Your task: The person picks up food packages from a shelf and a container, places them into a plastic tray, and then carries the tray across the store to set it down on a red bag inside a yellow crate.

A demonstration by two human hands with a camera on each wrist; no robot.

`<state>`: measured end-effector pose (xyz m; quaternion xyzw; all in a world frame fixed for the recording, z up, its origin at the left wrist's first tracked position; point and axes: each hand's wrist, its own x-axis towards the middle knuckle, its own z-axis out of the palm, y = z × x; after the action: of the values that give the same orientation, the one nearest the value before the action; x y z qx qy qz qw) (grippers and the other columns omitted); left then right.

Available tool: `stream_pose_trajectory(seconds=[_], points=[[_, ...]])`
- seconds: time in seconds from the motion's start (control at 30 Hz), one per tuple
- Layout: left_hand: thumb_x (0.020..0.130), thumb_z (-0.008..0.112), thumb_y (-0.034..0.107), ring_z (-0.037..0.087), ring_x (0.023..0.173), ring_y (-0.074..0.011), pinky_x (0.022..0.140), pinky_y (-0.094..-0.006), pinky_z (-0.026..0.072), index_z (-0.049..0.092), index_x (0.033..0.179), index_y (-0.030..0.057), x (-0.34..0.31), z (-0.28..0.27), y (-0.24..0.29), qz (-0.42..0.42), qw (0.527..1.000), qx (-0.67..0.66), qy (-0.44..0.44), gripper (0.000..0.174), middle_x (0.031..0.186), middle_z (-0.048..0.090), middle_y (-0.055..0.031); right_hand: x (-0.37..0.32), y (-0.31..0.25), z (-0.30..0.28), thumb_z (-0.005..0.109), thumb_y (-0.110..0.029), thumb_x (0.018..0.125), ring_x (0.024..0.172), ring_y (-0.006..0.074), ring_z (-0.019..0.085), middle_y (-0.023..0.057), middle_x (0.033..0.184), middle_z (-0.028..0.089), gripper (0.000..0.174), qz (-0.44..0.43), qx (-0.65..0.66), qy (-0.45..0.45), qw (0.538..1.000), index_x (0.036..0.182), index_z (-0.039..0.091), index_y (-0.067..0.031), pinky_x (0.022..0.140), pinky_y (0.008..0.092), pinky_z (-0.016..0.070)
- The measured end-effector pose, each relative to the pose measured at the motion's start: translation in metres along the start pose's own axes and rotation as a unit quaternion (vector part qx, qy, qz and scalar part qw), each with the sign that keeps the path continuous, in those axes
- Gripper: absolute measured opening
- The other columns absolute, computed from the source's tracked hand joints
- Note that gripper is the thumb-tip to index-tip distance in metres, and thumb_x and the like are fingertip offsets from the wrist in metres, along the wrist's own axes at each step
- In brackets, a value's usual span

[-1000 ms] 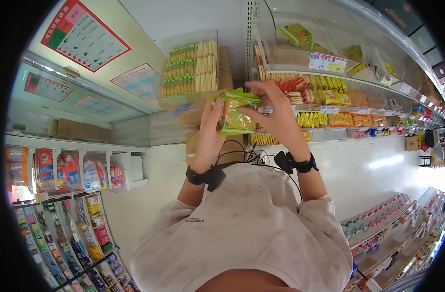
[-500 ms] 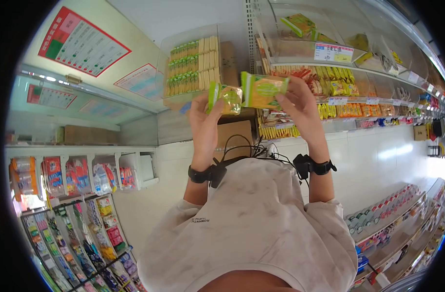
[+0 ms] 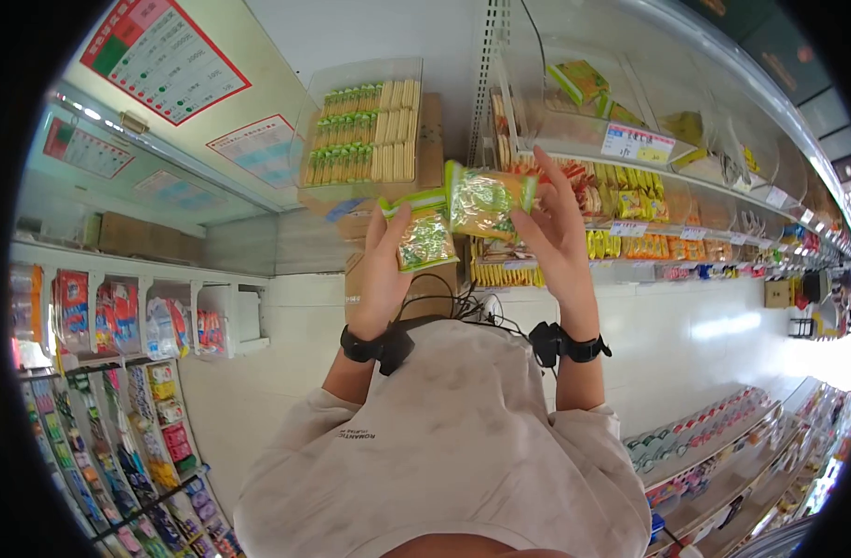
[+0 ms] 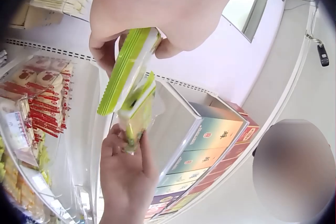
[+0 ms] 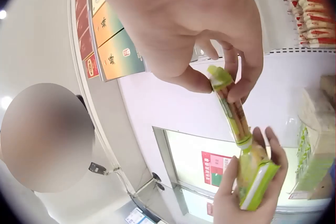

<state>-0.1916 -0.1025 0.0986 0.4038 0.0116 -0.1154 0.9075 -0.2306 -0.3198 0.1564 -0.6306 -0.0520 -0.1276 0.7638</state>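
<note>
My left hand [image 3: 385, 270] pinches a small snack packet [image 3: 425, 240], clear film with green ends and golden contents. Between thumb and fingers, my right hand [image 3: 560, 256] holds a second, similar packet [image 3: 481, 200] by its right end. Both packets are up in front of the shelves, side by side, and their neighbouring edges overlap in the head view. The left wrist view shows the left packet's green crimped end [image 4: 122, 74] edge-on, with the right hand's packet [image 4: 137, 113] below it. From the right wrist, the right packet [image 5: 232, 109] appears on its thin side.
A clear bin [image 3: 365, 130] of upright green-and-cream packets stands behind the hands. To the right run shelves with red-wrapped snacks [image 3: 574, 186], yellow packets [image 3: 635, 200] and price labels [image 3: 635, 144]. Similar green packets [image 3: 579, 82] lie on the upper shelf. Dark cables [image 3: 453, 302] hang near the shirt.
One second ago the packets were together between both hands. They then came apart side by side; now the left packet sits lower and tilted, and the right hand's index finger has lifted away.
</note>
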Motion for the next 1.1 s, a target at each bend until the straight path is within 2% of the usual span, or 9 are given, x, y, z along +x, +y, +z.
stream_pose_trajectory(seconds=[0.17, 0.3, 0.4, 0.5, 0.6, 0.7, 0.87, 1.0, 1.1], points=[[0.111, 0.038, 0.033, 0.054, 0.129, -0.0205, 0.107, -0.0378, 0.0461, 0.042, 0.144, 0.0035, 0.004, 0.018, 0.008, 0.042, 0.998, 0.002, -0.044, 0.045, 0.137, 0.055, -0.011, -0.004, -0.009, 0.023, 0.062, 0.001, 0.097, 0.123, 0.0196, 0.058, 0.0123, 0.138, 0.054, 0.046, 0.09, 0.202, -0.018, 0.975, 0.14, 0.045, -0.0018, 0.094, 0.0328, 0.0529], [0.109, 0.045, 0.035, 0.054, 0.129, -0.0203, 0.105, -0.0352, 0.0472, 0.041, 0.145, 0.004, 0.007, 0.015, 0.006, 0.079, 0.993, -0.067, -0.065, 0.048, 0.141, 0.052, -0.011, -0.001, 0.03, 0.042, 0.074, -0.01, 0.092, 0.119, 0.0194, 0.06, 0.0155, 0.132, 0.058, 0.043, 0.008, -0.185, -0.089, 0.979, 0.128, 0.052, -0.0009, 0.089, 0.0331, 0.0533], [0.105, 0.057, 0.023, 0.055, 0.127, -0.02, 0.102, -0.0333, 0.0491, 0.041, 0.145, 0.0036, 0.006, 0.015, 0.008, 0.098, 0.993, 0.033, -0.051, 0.047, 0.14, 0.052, -0.0118, -0.004, 0.034, 0.051, 0.077, -0.011, 0.089, 0.11, 0.0275, 0.064, 0.017, 0.12, 0.059, 0.043, -0.004, -0.231, -0.077, 0.97, 0.123, 0.055, 0.0003, 0.089, 0.0355, 0.0526], [0.098, 0.063, 0.008, 0.056, 0.124, -0.0199, 0.101, -0.0328, 0.0495, 0.043, 0.144, 0.0028, 0.0, 0.012, 0.007, 0.088, 0.992, 0.084, -0.018, 0.051, 0.136, 0.055, -0.0132, 0.001, 0.036, 0.049, 0.077, -0.01, 0.087, 0.097, 0.033, 0.066, 0.0165, 0.111, 0.059, 0.04, -0.164, -0.393, -0.093, 0.9, 0.121, 0.058, -0.0006, 0.084, 0.0385, 0.0536], [0.096, 0.061, 0.002, 0.06, 0.12, -0.0225, 0.099, -0.0341, 0.0509, 0.043, 0.144, 0.003, 0.002, 0.014, 0.004, 0.078, 0.992, 0.099, -0.02, 0.052, 0.135, 0.056, -0.0135, -0.001, 0.029, 0.043, 0.077, -0.009, 0.086, 0.087, 0.0338, 0.066, 0.0156, 0.109, 0.058, 0.039, -0.134, -0.397, -0.088, 0.904, 0.12, 0.061, -0.0016, 0.08, 0.039, 0.0543], [0.097, 0.06, 0.003, 0.063, 0.118, -0.025, 0.099, -0.0358, 0.0519, 0.041, 0.146, 0.0045, 0.004, 0.005, 0.001, 0.076, 0.99, 0.115, -0.034, 0.052, 0.137, 0.055, -0.0137, 0.001, -0.013, 0.035, 0.074, -0.006, 0.087, 0.084, 0.0286, 0.067, 0.0145, 0.108, 0.06, 0.033, -0.098, -0.283, -0.109, 0.948, 0.117, 0.063, -0.0018, 0.077, 0.0354, 0.0541], [0.096, 0.061, 0.0, 0.062, 0.115, -0.0168, 0.093, -0.0294, 0.053, 0.048, 0.139, 0.0037, 0.004, 0.005, 0.011, 0.061, 0.991, 0.122, -0.02, 0.045, 0.131, 0.058, -0.0086, 0.03, -0.092, -0.035, 0.067, -0.004, 0.091, 0.086, 0.0153, 0.067, 0.0098, 0.097, 0.069, 0.02, -0.243, -0.347, 0.025, 0.906, 0.111, 0.068, -0.0011, 0.079, 0.0295, 0.0526], [0.096, 0.061, 0.001, 0.063, 0.112, -0.0156, 0.092, -0.0285, 0.0533, 0.049, 0.138, 0.0041, 0.001, 0.008, 0.009, 0.051, 0.99, 0.125, -0.03, 0.044, 0.129, 0.059, -0.008, 0.104, -0.131, -0.083, 0.061, -0.017, 0.1, 0.089, 0.0168, 0.068, 0.0095, 0.1, 0.071, 0.023, -0.143, -0.371, 0.034, 0.917, 0.113, 0.066, 0.0013, 0.081, 0.0302, 0.0533], [0.096, 0.062, 0.002, 0.062, 0.111, -0.0146, 0.092, -0.0283, 0.0532, 0.049, 0.139, 0.0044, -0.002, 0.008, 0.007, 0.054, 0.989, 0.126, -0.05, 0.044, 0.128, 0.059, -0.0078, 0.16, -0.131, -0.125, 0.066, -0.033, 0.097, 0.113, 0.0225, 0.064, 0.0155, 0.126, 0.064, 0.053, 0.01, -0.513, -0.129, 0.849, 0.139, 0.052, -0.0036, 0.092, 0.0309, 0.0521]])
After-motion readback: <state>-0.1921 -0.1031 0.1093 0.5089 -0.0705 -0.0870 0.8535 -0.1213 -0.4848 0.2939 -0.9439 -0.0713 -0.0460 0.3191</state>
